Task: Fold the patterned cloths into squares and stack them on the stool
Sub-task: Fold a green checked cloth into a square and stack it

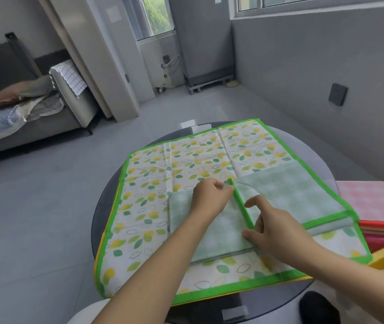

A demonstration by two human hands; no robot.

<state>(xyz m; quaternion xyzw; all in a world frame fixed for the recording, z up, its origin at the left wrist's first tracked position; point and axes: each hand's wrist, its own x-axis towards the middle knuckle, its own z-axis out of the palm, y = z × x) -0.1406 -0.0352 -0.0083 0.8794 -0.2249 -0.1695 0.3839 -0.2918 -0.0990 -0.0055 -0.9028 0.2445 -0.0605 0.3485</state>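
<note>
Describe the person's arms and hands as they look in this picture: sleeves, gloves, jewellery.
Both forearms are bare for the whole length in view; no sleeve shows. The left hand and the right hand wear no gloves. No ring, watch or bracelet is visible on the fingers or wrists. No markings show on either arm.

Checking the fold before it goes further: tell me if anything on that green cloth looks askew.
Nothing looks damaged. The leaf-patterned cloth lies askew on the round table. The left hand pinches the folded-in flap's green edge, which runs slanted, and the right hand rests beside it.
</note>
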